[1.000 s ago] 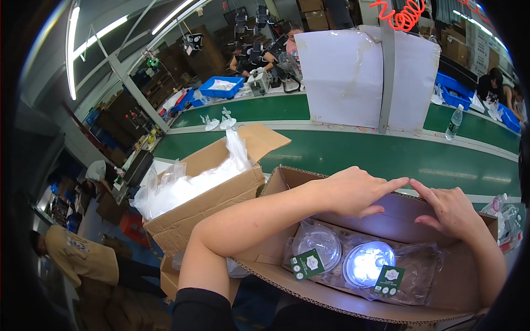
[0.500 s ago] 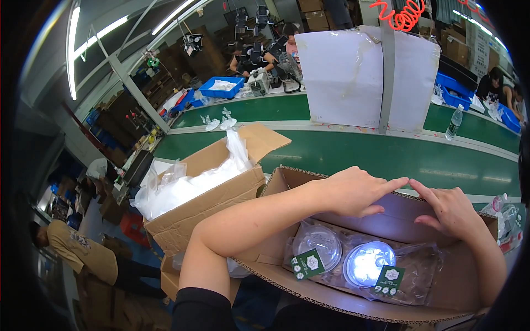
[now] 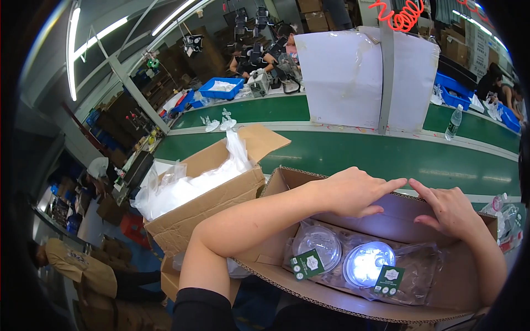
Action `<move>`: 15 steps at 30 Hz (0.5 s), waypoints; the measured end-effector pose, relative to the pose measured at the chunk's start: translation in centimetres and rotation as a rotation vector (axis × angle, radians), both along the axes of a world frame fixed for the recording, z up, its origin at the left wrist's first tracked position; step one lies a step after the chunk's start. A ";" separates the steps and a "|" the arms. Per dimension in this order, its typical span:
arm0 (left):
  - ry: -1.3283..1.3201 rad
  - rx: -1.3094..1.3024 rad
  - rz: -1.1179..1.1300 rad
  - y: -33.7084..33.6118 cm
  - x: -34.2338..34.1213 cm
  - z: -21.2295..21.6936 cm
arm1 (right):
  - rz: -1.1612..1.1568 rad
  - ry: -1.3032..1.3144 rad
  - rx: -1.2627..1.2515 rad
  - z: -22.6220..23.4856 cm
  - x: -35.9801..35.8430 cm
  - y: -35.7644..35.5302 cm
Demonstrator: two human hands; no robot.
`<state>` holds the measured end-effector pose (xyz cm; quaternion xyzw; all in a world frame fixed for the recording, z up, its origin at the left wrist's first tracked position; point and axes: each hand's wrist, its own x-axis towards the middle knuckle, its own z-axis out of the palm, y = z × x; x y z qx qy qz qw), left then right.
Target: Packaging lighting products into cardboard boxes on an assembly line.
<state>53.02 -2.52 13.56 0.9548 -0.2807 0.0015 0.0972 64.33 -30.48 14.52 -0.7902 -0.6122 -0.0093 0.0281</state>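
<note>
Above an open cardboard box (image 3: 337,304), my left hand (image 3: 356,193) and my right hand (image 3: 450,212) meet at the tips of their index fingers. Both thumbs point inward, apart from the index fingers, and neither hand holds anything. Down in the box lie two round clear items in plastic bags, each with a green tag. The right round item (image 3: 369,265) glows bright white; the left round item (image 3: 317,247) is unlit. One green tag (image 3: 390,280) overlaps the glowing item's edge, and another tag (image 3: 307,265) lies against the unlit one.
Left of my box stands another carton (image 3: 207,201) full of white plastic bags. Beyond is a green bench (image 3: 353,149) with a white board (image 3: 345,77), a metal post (image 3: 388,83) and a water bottle (image 3: 454,122). A person in a tan shirt (image 3: 83,267) is at the left.
My hands and the items in the box have kept their places. The person in the tan shirt at the left has shifted slightly lower.
</note>
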 end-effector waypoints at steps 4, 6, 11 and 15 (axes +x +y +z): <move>-0.005 0.002 -0.003 0.1 0.0 -0.1 | -0.010 0.002 -0.013 0.2 -0.1 0.1; 0.011 0.008 0.004 0.0 0.1 0.1 | -0.019 0.003 -0.020 0.2 -0.1 0.1; 0.005 0.014 0.003 0.1 0.1 -0.1 | -0.026 0.008 -0.029 0.2 -0.2 0.1; 0.023 0.021 0.009 0.0 0.1 0.1 | -0.024 0.009 -0.027 0.1 -0.1 0.1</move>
